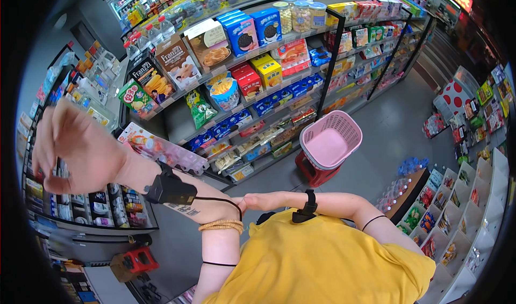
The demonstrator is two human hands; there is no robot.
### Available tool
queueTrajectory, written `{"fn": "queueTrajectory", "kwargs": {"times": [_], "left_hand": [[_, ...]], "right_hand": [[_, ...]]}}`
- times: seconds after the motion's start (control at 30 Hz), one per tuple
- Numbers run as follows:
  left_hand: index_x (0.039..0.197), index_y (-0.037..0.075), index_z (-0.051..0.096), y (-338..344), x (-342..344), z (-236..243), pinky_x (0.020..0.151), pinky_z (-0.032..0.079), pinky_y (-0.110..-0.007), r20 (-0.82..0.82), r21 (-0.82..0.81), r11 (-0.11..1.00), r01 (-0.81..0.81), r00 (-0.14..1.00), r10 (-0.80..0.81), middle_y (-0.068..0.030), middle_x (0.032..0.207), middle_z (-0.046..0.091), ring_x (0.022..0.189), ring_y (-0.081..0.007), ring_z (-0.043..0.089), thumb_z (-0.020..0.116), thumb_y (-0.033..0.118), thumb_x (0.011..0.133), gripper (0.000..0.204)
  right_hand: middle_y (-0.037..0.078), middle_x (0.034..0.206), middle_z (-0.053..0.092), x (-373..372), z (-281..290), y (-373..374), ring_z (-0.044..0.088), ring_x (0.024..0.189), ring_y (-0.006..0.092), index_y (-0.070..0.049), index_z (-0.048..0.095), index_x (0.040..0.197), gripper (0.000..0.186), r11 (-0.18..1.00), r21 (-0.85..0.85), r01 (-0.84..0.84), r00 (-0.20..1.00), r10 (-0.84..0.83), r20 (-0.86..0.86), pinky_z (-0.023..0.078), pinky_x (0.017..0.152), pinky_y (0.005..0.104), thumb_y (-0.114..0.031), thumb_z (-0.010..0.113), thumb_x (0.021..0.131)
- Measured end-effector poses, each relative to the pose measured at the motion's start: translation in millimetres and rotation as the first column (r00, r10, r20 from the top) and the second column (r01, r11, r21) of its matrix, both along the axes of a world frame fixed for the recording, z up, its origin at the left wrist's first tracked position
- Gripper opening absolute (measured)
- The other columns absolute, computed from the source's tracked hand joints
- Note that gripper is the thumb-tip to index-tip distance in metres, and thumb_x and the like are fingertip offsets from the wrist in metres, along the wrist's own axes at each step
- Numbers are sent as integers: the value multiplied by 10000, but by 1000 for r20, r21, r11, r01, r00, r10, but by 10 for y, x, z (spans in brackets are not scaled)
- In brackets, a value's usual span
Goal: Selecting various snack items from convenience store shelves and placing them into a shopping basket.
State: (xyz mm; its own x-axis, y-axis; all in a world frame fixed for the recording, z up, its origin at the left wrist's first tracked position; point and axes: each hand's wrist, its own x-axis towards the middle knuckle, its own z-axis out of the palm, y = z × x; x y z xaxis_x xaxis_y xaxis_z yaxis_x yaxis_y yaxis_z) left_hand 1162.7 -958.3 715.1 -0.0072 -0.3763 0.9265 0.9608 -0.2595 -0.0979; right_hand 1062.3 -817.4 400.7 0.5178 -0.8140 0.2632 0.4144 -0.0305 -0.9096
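Note:
My left hand (78,151) is raised at the left, blurred a little, its fingers loosely bent and apart, holding nothing. A black box-shaped device (171,190) is strapped to that forearm, and from it a black cable (217,199) runs towards the elbow. Beaded bracelets (221,226) circle the same arm. My right hand (260,201) reaches across to the left forearm and touches it beside the cable. Its fingers are drawn together there, partly hidden, and what they hold cannot be made out. A black strap (309,207) is around the right wrist.
Ahead stands a shelf of snack boxes (236,32) and lidded jars (301,15). A pink basket (333,148) rests on a red stool (318,169) beside it. Goods fill a rack (102,210) at left; a white compartment display (459,226) is at right. Another red stool (141,261) is lower left.

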Motion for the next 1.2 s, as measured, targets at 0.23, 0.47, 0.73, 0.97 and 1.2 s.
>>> {"fn": "queueTrajectory", "kwargs": {"times": [0.23,0.47,0.73,0.97,1.2], "left_hand": [[1077,-12,562,-474,-301,-485,954,313,-447,369,-186,962,-198,894,255,-125,979,539,937,-282,488,508,365,831,453],[863,45,642,21,-1525,-681,599,470,-278,169,-524,474,-708,460,872,-56,746,634,661,-116,602,686,189,738,196],[782,70,638,129,-2017,-1130,688,485,-371,-88,-772,-79,-631,-17,996,-81,695,613,739,-261,617,601,261,700,211],[787,106,618,155,-2356,-1589,689,438,-379,-398,-802,-409,-436,-122,909,-74,735,638,763,-251,624,538,237,754,157],[760,133,621,111,-2474,-2420,695,424,-338,-663,-739,-657,-147,-12,749,-17,757,633,793,-193,604,540,204,778,109]], "right_hand": [[73,856,570,-318,13,-174,567,782,177,-3,555,1043,495,975,-200,-94,967,41,-253,465,727,317,-441,348,939],[72,757,540,-104,709,98,492,588,135,-36,357,1297,680,981,-188,-53,949,-9,-314,411,548,254,-443,591,805],[78,772,548,-155,640,214,499,628,137,6,321,1311,865,993,-117,-18,950,-20,-312,408,575,252,-533,665,730],[63,771,561,-141,593,290,505,635,121,1,329,1308,889,972,-232,-34,943,-45,-330,393,542,239,-571,660,714],[54,724,550,-275,1041,301,452,520,92,-5,297,1325,928,988,-144,49,952,-90,-293,359,501,211,-582,672,703]]}}
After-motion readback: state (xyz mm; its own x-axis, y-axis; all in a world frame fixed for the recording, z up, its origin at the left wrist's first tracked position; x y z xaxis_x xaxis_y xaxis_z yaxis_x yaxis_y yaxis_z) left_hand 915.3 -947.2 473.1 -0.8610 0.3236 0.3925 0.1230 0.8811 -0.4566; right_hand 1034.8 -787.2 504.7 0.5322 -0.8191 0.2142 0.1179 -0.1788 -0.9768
